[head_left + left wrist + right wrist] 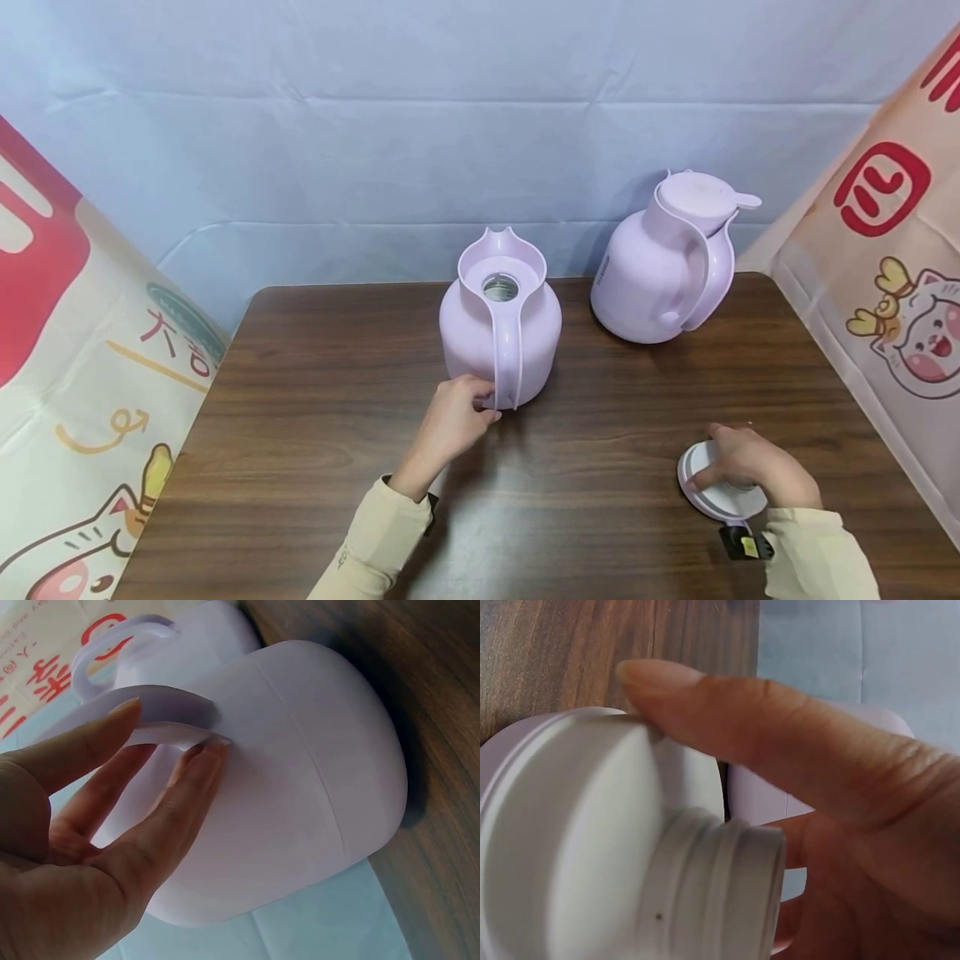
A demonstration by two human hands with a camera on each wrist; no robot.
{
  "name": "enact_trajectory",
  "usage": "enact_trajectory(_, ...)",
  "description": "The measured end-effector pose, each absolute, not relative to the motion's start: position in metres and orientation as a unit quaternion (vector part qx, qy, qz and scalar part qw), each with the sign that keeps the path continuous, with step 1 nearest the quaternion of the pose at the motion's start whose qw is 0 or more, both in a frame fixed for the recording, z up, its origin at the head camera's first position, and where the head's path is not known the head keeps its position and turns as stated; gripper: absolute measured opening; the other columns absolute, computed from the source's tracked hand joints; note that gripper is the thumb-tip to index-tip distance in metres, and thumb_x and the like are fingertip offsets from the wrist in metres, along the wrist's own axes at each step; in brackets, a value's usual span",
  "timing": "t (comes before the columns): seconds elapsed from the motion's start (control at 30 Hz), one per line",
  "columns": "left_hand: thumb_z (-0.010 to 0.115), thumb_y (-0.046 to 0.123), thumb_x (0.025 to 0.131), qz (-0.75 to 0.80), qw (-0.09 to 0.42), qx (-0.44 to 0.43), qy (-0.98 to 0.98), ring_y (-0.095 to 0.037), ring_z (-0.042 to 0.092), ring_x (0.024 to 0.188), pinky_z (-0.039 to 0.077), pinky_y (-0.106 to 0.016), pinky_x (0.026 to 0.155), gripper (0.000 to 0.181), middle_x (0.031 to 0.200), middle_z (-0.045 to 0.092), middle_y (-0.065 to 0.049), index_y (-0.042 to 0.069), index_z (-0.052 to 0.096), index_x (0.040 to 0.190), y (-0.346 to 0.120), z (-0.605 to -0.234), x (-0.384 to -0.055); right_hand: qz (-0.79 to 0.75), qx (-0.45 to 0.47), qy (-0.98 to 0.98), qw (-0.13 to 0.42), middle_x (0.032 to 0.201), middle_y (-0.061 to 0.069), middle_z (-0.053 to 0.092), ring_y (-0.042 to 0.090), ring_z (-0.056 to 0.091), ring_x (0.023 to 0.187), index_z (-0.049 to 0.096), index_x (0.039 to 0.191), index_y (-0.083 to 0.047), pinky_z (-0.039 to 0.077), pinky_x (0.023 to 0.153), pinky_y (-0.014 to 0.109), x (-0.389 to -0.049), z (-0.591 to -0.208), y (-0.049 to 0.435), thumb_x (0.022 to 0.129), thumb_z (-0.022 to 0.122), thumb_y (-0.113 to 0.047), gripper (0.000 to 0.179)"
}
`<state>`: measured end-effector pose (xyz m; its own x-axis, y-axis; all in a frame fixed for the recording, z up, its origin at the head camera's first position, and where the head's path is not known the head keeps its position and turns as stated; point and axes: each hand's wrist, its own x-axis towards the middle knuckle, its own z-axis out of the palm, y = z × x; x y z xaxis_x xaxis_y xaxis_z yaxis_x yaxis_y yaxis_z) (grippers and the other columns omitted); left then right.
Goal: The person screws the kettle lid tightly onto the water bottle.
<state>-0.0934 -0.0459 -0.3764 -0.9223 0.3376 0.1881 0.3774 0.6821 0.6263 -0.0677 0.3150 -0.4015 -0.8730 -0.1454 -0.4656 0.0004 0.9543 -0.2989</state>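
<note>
A lilac thermos jug (pixel 465 333) stands lidless at the table's middle, its round glass mouth showing in the head view. My left hand (pixel 457 417) holds the lower part of its handle (pixel 507 358). Thumb and fingers sit on either side of that handle (pixel 169 735) in the left wrist view. On the right, a lid (pixel 727 500) lies upside down on the table, white underside and threaded neck (pixel 712 885) facing up. My right hand (pixel 761 467) grips this lid from above, the thumb (pixel 727 712) against its white side. Its other fingers are partly hidden behind the neck.
A second lilac thermos jug (pixel 645 275), lid on, stands at the back right of the brown wooden table (pixel 315 400). A pale cloth (pixel 375 167) hangs behind the table. Printed sheets (pixel 892 275) with cartoon figures flank both sides.
</note>
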Motion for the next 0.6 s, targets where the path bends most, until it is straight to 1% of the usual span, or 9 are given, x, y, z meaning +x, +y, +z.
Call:
enact_trajectory(0.1,0.073,0.003,0.069,-0.342,0.016,-0.196,-0.919,-0.020,0.063,0.076,0.047,-0.029,0.066,0.019,0.083,0.067,-0.007,0.006,0.071,0.087,-0.0453,-0.3751,-0.0947,-0.140,-0.030,0.957,0.254,0.078,0.018,0.055,0.028,0.052,0.070,0.048,0.102,0.016,0.043,0.056,0.034,-0.0683,-0.4009,0.3145,0.059,0.081,-0.037,0.076)
enact_trajectory(0.2,0.073,0.004,0.069,-0.337,0.010,-0.194,-0.921,-0.019,0.063,0.072,0.047,-0.028,0.063,0.015,0.078,0.067,-0.004,0.007,0.070,0.083,-0.0445,-0.3740,-0.0957,-0.136,-0.022,0.955,0.262,0.078,0.018,0.055,0.028,0.052,0.070,0.049,0.100,0.017,0.042,0.056,0.033,-0.0692,-0.4007,0.3142,0.059,0.081,-0.039,0.076)
enact_trajectory(0.3,0.074,0.005,0.068,-0.330,0.007,-0.187,-0.925,-0.017,0.059,0.067,0.044,-0.028,0.060,0.012,0.072,0.065,-0.003,0.008,0.069,0.079,-0.0434,-0.3726,-0.0957,-0.135,-0.018,0.954,0.268,0.077,0.017,0.055,0.027,0.052,0.070,0.049,0.100,0.017,0.042,0.055,0.033,-0.0701,-0.4007,0.3144,0.059,0.081,-0.041,0.078)
enact_trajectory(0.37,0.074,0.005,0.068,-0.328,0.005,-0.180,-0.927,-0.018,0.058,0.065,0.043,-0.028,0.059,0.012,0.070,0.065,-0.003,0.008,0.069,0.079,-0.0427,-0.3714,-0.0952,-0.134,-0.010,0.952,0.275,0.079,0.019,0.055,0.028,0.051,0.071,0.048,0.103,0.018,0.042,0.056,0.033,-0.0709,-0.3997,0.3142,0.059,0.080,-0.043,0.081)
enact_trajectory(0.43,0.074,0.006,0.068,-0.326,0.002,-0.175,-0.929,-0.020,0.058,0.066,0.043,-0.029,0.059,0.013,0.070,0.065,-0.003,0.008,0.070,0.080,-0.0421,-0.3701,-0.0947,-0.131,-0.010,0.953,0.273,0.079,0.019,0.055,0.027,0.051,0.070,0.049,0.102,0.018,0.042,0.056,0.033,-0.0711,-0.3996,0.3146,0.059,0.080,-0.044,0.081)
enact_trajectory(0.53,0.074,0.006,0.068,-0.324,-0.001,-0.169,-0.931,-0.022,0.060,0.068,0.044,-0.030,0.060,0.015,0.072,0.066,-0.003,0.008,0.070,0.082,-0.0414,-0.3689,-0.0944,-0.127,-0.010,0.956,0.266,0.076,0.015,0.055,0.026,0.051,0.069,0.052,0.098,0.016,0.041,0.055,0.032,-0.0708,-0.3993,0.3148,0.059,0.079,-0.045,0.078)
enact_trajectory(0.6,0.073,0.005,0.068,-0.323,-0.002,-0.166,-0.932,-0.021,0.059,0.067,0.044,-0.030,0.060,0.014,0.070,0.065,-0.002,0.009,0.070,0.081,-0.0412,-0.3686,-0.0944,-0.125,-0.011,0.958,0.258,0.072,0.011,0.054,0.025,0.050,0.067,0.053,0.095,0.014,0.041,0.054,0.032,-0.0707,-0.3990,0.3147,0.058,0.079,-0.045,0.075)
